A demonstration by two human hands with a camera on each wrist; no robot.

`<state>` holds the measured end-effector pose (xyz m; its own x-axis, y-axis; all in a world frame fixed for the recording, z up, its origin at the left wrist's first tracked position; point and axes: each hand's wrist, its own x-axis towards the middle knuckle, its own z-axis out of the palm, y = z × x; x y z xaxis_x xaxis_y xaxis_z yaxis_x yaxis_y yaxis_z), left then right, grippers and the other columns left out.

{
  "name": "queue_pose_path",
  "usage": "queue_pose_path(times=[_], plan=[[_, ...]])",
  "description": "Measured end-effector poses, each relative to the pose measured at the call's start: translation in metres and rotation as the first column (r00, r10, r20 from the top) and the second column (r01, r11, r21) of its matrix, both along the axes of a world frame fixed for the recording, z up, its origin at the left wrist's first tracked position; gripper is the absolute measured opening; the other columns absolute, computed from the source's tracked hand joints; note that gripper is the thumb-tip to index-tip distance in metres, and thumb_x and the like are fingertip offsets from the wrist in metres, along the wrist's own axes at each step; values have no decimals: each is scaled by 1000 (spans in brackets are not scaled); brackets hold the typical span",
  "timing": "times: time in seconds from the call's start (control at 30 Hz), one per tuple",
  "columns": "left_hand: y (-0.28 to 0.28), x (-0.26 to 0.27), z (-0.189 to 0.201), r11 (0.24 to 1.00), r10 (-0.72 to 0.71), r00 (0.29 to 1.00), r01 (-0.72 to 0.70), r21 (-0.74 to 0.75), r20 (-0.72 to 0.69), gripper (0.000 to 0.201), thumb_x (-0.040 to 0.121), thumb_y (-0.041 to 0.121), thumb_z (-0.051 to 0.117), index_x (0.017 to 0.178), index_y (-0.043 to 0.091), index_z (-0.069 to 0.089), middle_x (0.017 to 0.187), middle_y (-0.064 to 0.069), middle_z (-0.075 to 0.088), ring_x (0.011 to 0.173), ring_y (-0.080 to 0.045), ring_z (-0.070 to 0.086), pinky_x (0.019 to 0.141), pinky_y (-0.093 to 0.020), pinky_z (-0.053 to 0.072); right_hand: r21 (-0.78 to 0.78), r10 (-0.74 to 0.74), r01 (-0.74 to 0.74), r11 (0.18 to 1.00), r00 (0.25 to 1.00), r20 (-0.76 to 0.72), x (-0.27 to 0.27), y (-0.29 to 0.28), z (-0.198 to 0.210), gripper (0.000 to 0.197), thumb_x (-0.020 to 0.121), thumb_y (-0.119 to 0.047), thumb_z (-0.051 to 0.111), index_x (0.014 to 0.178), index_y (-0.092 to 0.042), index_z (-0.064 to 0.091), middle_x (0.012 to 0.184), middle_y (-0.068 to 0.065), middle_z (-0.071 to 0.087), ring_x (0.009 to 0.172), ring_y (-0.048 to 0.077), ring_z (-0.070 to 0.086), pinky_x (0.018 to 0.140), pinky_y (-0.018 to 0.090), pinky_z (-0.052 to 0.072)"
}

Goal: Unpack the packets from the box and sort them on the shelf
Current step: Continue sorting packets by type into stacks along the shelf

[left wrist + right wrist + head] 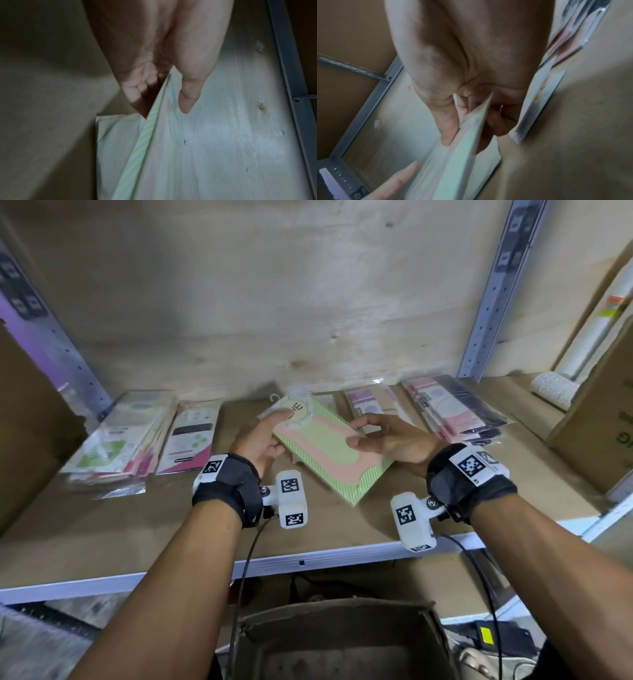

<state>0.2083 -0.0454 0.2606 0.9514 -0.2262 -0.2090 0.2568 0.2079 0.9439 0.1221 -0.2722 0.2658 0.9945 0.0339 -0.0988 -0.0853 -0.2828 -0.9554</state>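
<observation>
Both hands hold a flat packet (325, 445) with pink, pale green and green-striped print just above the middle of the shelf (102, 529). My left hand (263, 436) grips its far left corner, thumb on top near a round label. My right hand (383, 438) pinches the right edge, thumb on top, fingers beneath. The left wrist view shows the striped packet edge (149, 135) between thumb and fingers. In the right wrist view the packet (462, 155) is blurred and pinched the same way. Another packet lies under it on the shelf.
Packet stacks lie along the shelf back: green and pink ones (116, 443) at left, pink and dark ones (452, 409) at right. An open cardboard box (339, 642) sits below the shelf edge. Another carton (603, 419) stands at the right, with metal uprights (493, 289) on both sides.
</observation>
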Motion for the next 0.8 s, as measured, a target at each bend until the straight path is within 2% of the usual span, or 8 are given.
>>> queue_pose_path(times=[0.13,0.27,0.4,0.5,0.63,0.67,0.73,0.8], plan=[[16,10,-4,978,115,991,-125,166,67,40,81,51,74,99,16,69,103,-5,76,90,-15,69,79,-31,54,-33,24,-25,999,999,-27,-8,2,0,39,88,-13,71,124,-6,60,113,21,70,96,26,65,95,39,49],[23,6,-9,913,77,977,-150,379,199,53,87,57,64,88,5,69,95,-14,75,46,-3,55,49,-17,40,-63,46,-48,997,998,-34,-13,5,1,34,89,-14,71,121,-7,63,115,25,68,95,26,63,91,37,48],[29,-4,-15,966,-5,1000,1,257,15,46,93,49,59,118,11,69,117,-13,71,100,-25,67,85,-34,54,-70,91,-92,993,996,-21,-14,14,0,33,90,-14,68,122,-7,62,119,41,55,92,26,55,87,38,41],[35,-8,-14,986,-57,997,64,157,-48,47,98,44,52,122,6,65,108,-14,69,85,-24,64,64,-23,54,-40,119,-119,992,993,6,-12,20,0,32,92,-13,66,122,-4,61,116,39,59,91,28,56,82,38,42],[41,-6,-12,993,-35,997,43,114,-66,50,96,48,54,132,14,61,122,-10,67,108,-29,63,99,-36,47,-10,101,-101,995,995,-8,-7,21,-3,31,92,-14,66,121,-6,62,113,30,65,94,28,59,84,36,45],[42,-7,-10,994,-21,998,28,109,-58,51,94,51,56,129,14,63,120,-11,69,103,-26,67,96,-34,49,-6,95,-95,995,995,-14,-6,21,-5,30,93,-14,65,121,-5,61,115,29,65,96,27,59,86,36,44],[42,-8,-6,1000,13,999,-12,5,-50,49,92,48,60,121,9,65,107,-11,71,71,-14,71,64,-19,53,9,76,-75,997,997,-6,-3,22,-8,26,93,-13,65,118,-7,62,109,22,67,96,25,60,89,35,44],[41,-7,-4,989,54,996,-64,-134,-77,38,91,41,65,115,11,65,108,-11,72,75,-10,73,61,-21,55,16,38,-38,999,999,17,1,25,-8,21,93,-13,64,114,-11,62,105,11,65,92,19,60,86,29,44]])
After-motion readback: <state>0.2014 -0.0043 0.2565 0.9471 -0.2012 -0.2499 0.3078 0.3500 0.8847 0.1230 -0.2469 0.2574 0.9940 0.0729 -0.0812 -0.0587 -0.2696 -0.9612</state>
